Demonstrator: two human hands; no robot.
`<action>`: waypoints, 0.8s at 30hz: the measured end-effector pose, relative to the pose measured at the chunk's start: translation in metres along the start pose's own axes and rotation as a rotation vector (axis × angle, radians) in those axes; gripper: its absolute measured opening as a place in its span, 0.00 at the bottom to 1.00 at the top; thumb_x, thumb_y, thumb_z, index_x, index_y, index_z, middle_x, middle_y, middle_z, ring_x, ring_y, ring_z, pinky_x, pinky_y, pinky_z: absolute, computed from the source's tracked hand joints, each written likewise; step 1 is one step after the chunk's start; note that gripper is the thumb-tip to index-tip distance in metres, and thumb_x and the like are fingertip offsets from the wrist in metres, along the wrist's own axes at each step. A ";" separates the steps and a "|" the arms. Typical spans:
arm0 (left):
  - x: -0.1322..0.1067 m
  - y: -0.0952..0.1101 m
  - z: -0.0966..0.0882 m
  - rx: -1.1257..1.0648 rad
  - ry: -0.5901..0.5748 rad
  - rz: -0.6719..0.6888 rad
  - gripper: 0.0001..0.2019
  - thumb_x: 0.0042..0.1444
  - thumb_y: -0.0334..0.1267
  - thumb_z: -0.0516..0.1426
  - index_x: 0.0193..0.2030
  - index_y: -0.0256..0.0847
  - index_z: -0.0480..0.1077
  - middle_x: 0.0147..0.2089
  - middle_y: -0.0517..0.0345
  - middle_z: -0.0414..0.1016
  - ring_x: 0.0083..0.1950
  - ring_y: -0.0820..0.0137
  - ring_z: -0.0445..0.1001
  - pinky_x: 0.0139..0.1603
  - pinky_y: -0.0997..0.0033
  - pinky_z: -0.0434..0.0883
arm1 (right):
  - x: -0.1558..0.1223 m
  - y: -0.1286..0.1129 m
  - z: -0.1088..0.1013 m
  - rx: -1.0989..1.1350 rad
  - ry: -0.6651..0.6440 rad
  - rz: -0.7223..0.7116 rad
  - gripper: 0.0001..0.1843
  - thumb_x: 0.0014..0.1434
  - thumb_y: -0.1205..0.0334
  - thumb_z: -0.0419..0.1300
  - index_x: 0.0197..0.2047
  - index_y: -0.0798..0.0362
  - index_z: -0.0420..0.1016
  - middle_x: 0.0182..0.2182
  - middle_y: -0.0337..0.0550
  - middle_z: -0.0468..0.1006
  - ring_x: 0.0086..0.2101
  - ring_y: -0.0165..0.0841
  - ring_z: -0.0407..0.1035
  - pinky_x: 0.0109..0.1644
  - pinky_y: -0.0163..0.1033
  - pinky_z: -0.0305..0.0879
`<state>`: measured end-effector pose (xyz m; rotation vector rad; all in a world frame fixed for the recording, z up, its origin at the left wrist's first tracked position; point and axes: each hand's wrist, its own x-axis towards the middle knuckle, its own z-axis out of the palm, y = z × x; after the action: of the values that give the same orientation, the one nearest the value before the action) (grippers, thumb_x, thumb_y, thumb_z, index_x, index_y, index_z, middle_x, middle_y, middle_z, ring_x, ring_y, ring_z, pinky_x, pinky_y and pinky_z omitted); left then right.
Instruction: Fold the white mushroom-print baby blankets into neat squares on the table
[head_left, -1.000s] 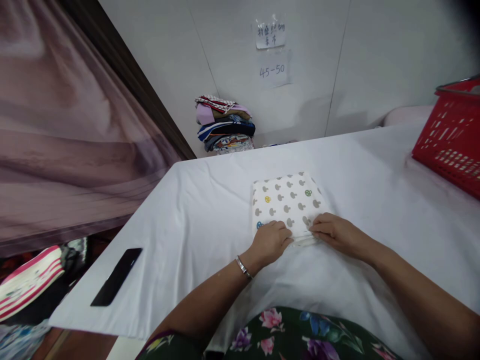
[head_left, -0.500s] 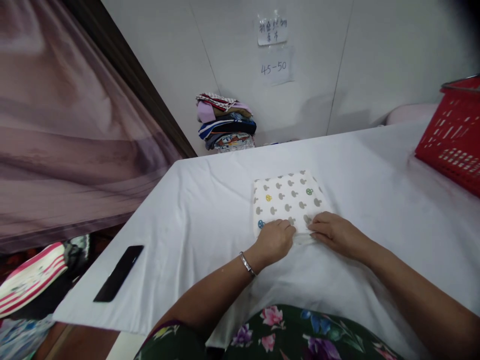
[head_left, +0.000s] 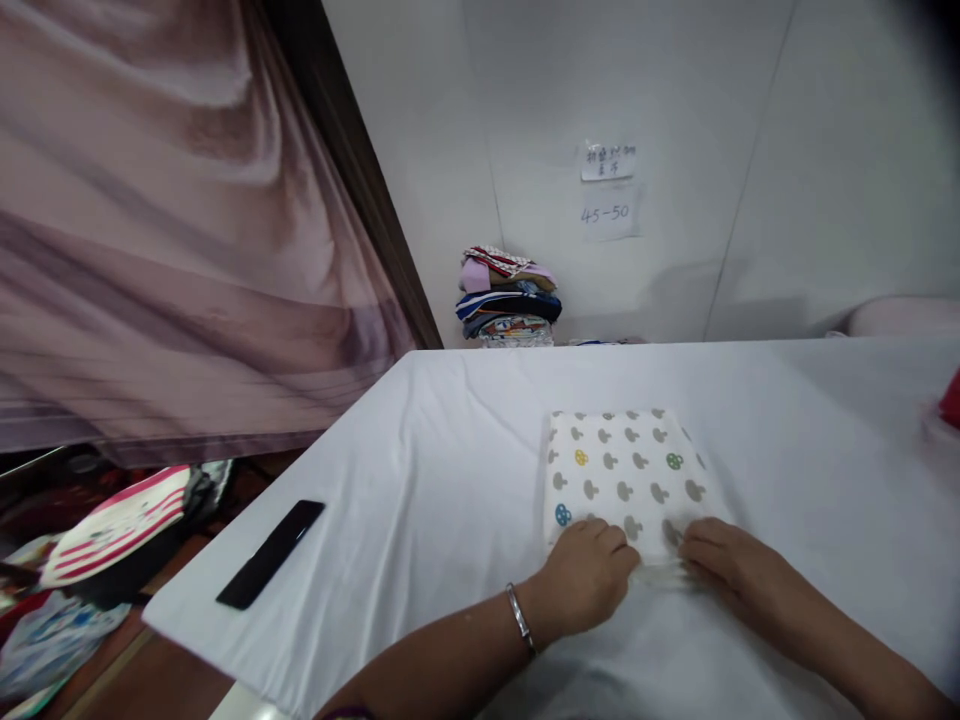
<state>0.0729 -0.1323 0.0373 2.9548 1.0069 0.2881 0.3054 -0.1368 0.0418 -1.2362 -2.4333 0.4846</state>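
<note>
A folded white cloth point(head_left: 626, 470) printed with small grey, yellow, green and blue mushroom shapes lies on the white-covered table point(head_left: 420, 480). My left hand point(head_left: 589, 575), with a metal bracelet at the wrist, has its fingers curled on the cloth's near edge. My right hand point(head_left: 731, 565) grips the same near edge just to the right, fingers pressed together. Both hands rest on the table at the cloth.
A black phone point(head_left: 271, 553) lies near the table's left edge. A pile of folded clothes point(head_left: 506, 298) sits against the white wall, under two paper notes point(head_left: 607, 185). A mauve curtain point(head_left: 172, 250) hangs at left, with striped bags point(head_left: 120, 520) below it.
The view has tilted up and swung left, so the red basket has almost left the picture at right. Both hands stay on the cloth's near edge, which has barely shifted.
</note>
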 end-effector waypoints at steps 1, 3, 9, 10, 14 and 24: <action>-0.001 -0.001 -0.001 -0.026 0.007 -0.001 0.04 0.57 0.35 0.50 0.36 0.40 0.65 0.37 0.56 0.67 0.39 0.68 0.64 0.39 0.67 0.62 | 0.000 0.001 0.000 0.017 -0.018 0.002 0.19 0.63 0.56 0.45 0.30 0.48 0.74 0.30 0.44 0.73 0.31 0.36 0.66 0.35 0.40 0.63; -0.004 -0.006 -0.006 -0.095 0.021 -0.010 0.07 0.59 0.37 0.49 0.35 0.40 0.66 0.35 0.57 0.68 0.38 0.70 0.65 0.40 0.68 0.62 | -0.001 0.002 -0.001 0.051 -0.046 0.011 0.19 0.62 0.52 0.46 0.32 0.48 0.75 0.32 0.44 0.73 0.33 0.36 0.67 0.36 0.40 0.65; -0.008 -0.026 -0.019 -0.138 0.155 -0.155 0.14 0.59 0.44 0.49 0.47 0.40 0.66 0.49 0.52 0.69 0.53 0.64 0.64 0.52 0.61 0.61 | -0.007 0.005 0.000 0.129 -0.048 0.087 0.19 0.61 0.48 0.47 0.34 0.48 0.75 0.35 0.44 0.73 0.35 0.36 0.68 0.37 0.39 0.67; -0.009 -0.027 -0.018 -0.118 0.152 -0.154 0.17 0.59 0.45 0.49 0.52 0.41 0.63 0.54 0.51 0.66 0.57 0.62 0.61 0.57 0.58 0.59 | -0.007 0.006 0.000 0.135 -0.054 0.095 0.19 0.61 0.48 0.47 0.33 0.48 0.75 0.34 0.44 0.73 0.34 0.36 0.68 0.37 0.39 0.67; -0.013 -0.022 -0.005 -0.034 0.073 -0.129 0.22 0.62 0.46 0.44 0.61 0.41 0.56 0.64 0.51 0.56 0.66 0.61 0.49 0.65 0.53 0.46 | 0.008 -0.003 -0.010 0.082 -0.110 0.089 0.21 0.63 0.52 0.44 0.26 0.50 0.72 0.28 0.42 0.73 0.29 0.34 0.68 0.34 0.39 0.67; -0.015 -0.021 0.001 -0.060 0.061 -0.146 0.24 0.63 0.47 0.42 0.62 0.40 0.54 0.66 0.52 0.53 0.68 0.61 0.44 0.67 0.51 0.42 | 0.107 0.005 0.010 -0.449 0.323 0.070 0.28 0.61 0.50 0.46 0.59 0.58 0.61 0.62 0.56 0.55 0.62 0.47 0.42 0.60 0.57 0.47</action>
<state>0.0491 -0.1243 0.0320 2.8170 1.1918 0.4004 0.2457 -0.0477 0.0487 -1.4431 -2.2873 -0.2486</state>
